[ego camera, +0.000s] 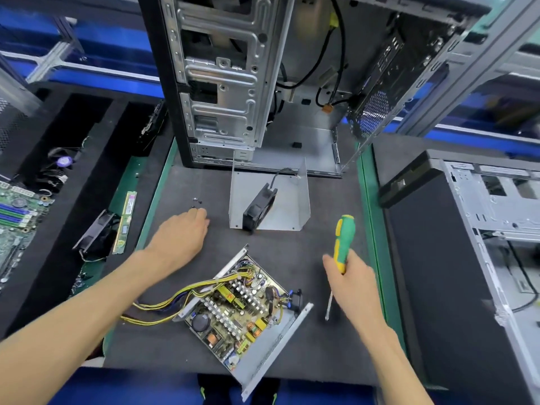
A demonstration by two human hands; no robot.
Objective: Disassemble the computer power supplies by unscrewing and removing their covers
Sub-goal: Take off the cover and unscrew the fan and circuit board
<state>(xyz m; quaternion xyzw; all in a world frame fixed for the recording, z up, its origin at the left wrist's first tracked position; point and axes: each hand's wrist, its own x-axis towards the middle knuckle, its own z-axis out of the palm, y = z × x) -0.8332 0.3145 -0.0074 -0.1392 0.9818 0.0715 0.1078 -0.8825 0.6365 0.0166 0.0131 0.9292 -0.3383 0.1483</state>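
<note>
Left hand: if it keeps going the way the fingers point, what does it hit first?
Probably the small dark screws lying on the mat just past the left hand fingertips. Beyond them the line runs toward the computer case, though depth is hard to judge from one view.

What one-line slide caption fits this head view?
Opened power supply, removed cover with fan behind; right hand holds screwdriver, left hand at loose screws.

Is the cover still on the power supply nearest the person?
No: the power supply lies open with its circuit board bare, and the cover, fan attached, stands apart farther back on the mat.
</note>
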